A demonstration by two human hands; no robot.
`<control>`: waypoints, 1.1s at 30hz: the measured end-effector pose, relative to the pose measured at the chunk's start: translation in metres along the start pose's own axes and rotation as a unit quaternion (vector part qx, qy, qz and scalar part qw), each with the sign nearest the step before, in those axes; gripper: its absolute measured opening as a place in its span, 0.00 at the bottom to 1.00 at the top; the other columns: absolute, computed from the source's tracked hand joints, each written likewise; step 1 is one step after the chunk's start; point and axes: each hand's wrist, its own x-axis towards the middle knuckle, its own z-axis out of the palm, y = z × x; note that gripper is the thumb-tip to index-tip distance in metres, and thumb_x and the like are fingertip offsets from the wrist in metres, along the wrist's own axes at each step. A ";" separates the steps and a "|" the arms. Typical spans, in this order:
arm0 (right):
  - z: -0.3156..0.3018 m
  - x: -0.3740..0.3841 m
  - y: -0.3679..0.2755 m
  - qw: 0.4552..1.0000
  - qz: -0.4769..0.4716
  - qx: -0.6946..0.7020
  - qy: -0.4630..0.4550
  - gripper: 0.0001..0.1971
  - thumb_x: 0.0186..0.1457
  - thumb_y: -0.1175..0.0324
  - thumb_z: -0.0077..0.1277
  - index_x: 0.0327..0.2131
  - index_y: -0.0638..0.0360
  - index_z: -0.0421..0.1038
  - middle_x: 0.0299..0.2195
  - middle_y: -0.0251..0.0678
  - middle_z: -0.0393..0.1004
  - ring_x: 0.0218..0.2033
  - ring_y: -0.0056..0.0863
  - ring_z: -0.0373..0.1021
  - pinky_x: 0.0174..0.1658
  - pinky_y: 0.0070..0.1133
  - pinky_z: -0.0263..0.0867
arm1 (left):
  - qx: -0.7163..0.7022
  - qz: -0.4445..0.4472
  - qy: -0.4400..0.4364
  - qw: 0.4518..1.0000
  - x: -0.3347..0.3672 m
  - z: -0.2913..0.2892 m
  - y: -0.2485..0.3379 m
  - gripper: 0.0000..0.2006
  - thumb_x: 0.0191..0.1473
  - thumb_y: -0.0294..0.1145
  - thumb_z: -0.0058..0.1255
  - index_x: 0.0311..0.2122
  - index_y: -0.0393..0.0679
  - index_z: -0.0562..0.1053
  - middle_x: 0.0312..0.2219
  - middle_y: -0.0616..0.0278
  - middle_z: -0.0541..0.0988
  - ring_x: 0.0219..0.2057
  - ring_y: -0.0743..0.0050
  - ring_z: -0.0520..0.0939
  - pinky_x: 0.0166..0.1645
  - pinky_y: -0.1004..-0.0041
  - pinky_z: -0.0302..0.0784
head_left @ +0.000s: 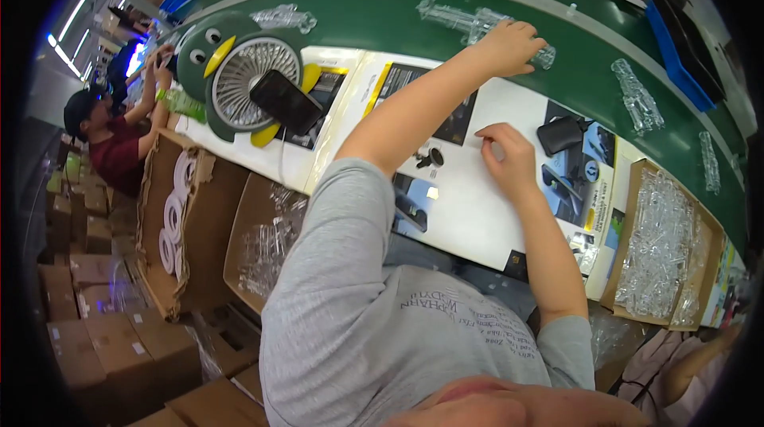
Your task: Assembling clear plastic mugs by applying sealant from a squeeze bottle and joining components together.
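My left hand (511,48) reaches across to the far green surface, fingers curled over a clear plastic piece (546,58) that shows between thumb and fingertips. More clear plastic pieces (446,15) lie beside that wrist. Bent near the middle of the white printed board (465,204), my right hand (511,160) has its thumb apart from the forefinger and nothing visible between them. Right of it sits a small black object (560,135) with a cord or strap. Other clear plastic pieces lie on the green surface, one (637,97) further right.
At left stands a green penguin-shaped fan (251,81) with a black phone (286,101) against it. A carton of clear plastic pieces (656,244) is at right; another carton (191,228) at left holds white rolls. A blue tray (676,61) lies far right. Another person (115,136) works at left.
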 end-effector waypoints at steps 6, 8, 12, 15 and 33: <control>0.006 -0.002 -0.004 0.999 0.000 0.032 0.020 0.07 0.42 0.83 0.48 0.28 0.63 0.71 0.27 0.38 0.72 0.29 0.28 0.70 0.34 0.18 0.65 | -0.299 -0.062 -0.070 0.950 -0.141 -0.172 0.074 0.14 0.44 0.36 0.54 0.36 0.40 0.71 0.31 0.54 0.75 0.37 0.55 0.74 0.43 0.67 0.69; 0.005 0.000 -0.008 0.999 0.007 0.032 0.021 0.07 0.42 0.83 0.48 0.28 0.63 0.71 0.27 0.37 0.72 0.29 0.26 0.69 0.34 0.17 0.64 | -0.504 -0.118 -0.201 0.832 -0.192 -0.219 0.082 0.11 0.47 0.33 0.53 0.36 0.39 0.73 0.32 0.56 0.76 0.35 0.64 0.77 0.41 0.71 0.71; 0.001 0.000 -0.007 0.999 0.000 0.022 0.030 0.08 0.43 0.84 0.47 0.29 0.64 0.71 0.27 0.36 0.72 0.29 0.23 0.69 0.35 0.16 0.64 | -0.585 -0.256 -0.362 0.679 -0.295 -0.266 0.072 0.09 0.48 0.26 0.52 0.36 0.38 0.74 0.29 0.62 0.79 0.30 0.80 0.78 0.36 0.79 0.73; 0.000 0.002 -0.015 1.000 -0.006 0.016 0.022 0.08 0.43 0.84 0.47 0.29 0.64 0.71 0.28 0.36 0.72 0.30 0.23 0.69 0.36 0.16 0.64 | -0.615 -0.459 -0.296 0.568 -0.377 -0.262 0.073 0.10 0.47 0.29 0.53 0.36 0.36 0.74 0.27 0.63 0.79 0.29 0.80 0.78 0.34 0.80 0.74; -0.118 -0.008 -0.023 0.985 0.109 -0.133 0.031 0.10 0.49 0.78 0.46 0.37 0.62 0.69 0.34 0.33 0.72 0.37 0.21 0.68 0.43 0.17 0.60 | -0.302 -0.626 -0.402 0.596 -0.688 -0.068 0.060 0.21 0.52 0.46 0.44 0.49 0.47 0.67 0.40 0.57 0.74 0.36 0.66 0.75 0.31 0.63 0.75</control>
